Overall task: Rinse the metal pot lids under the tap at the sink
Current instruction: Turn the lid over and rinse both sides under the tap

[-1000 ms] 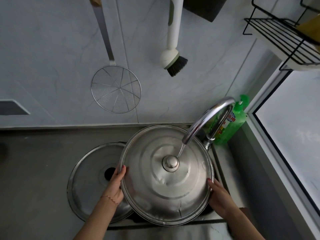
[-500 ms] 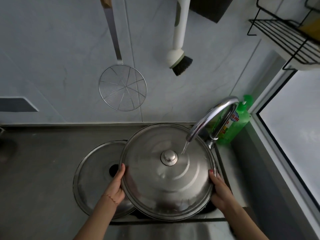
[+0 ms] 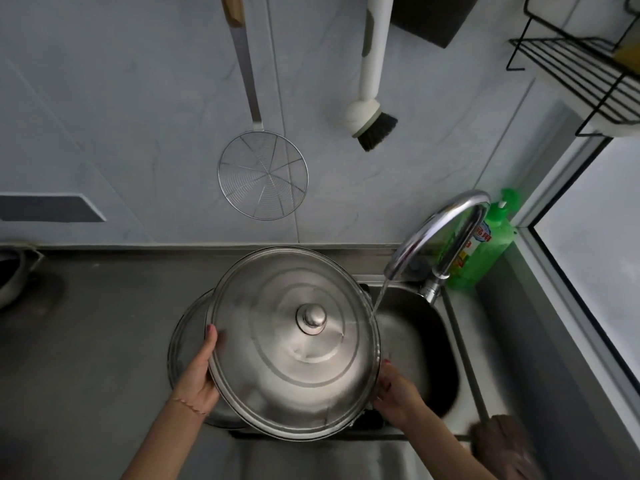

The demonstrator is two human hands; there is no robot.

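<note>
A large round metal lid (image 3: 277,362) with a knob in its middle is held knob-up over the left part of the sink (image 3: 436,344). My left hand (image 3: 199,372) grips its left rim and my right hand (image 3: 393,389) grips its lower right rim. The curved tap (image 3: 440,230) runs, and its thin stream lands at the lid's right edge. A second metal lid (image 3: 183,344) lies on the counter, mostly hidden behind the held lid and my left hand.
A green soap bottle (image 3: 488,247) stands behind the tap. A wire skimmer (image 3: 262,174) and a dish brush (image 3: 372,123) hang on the wall. A black wire rack (image 3: 581,74) is at the upper right. A brownish brush (image 3: 502,441) lies on the sink's right rim.
Both hands have carried the lid to the left, so the stream that fell near the knob now lands at its right edge. The sink basin has come into sight at right.
</note>
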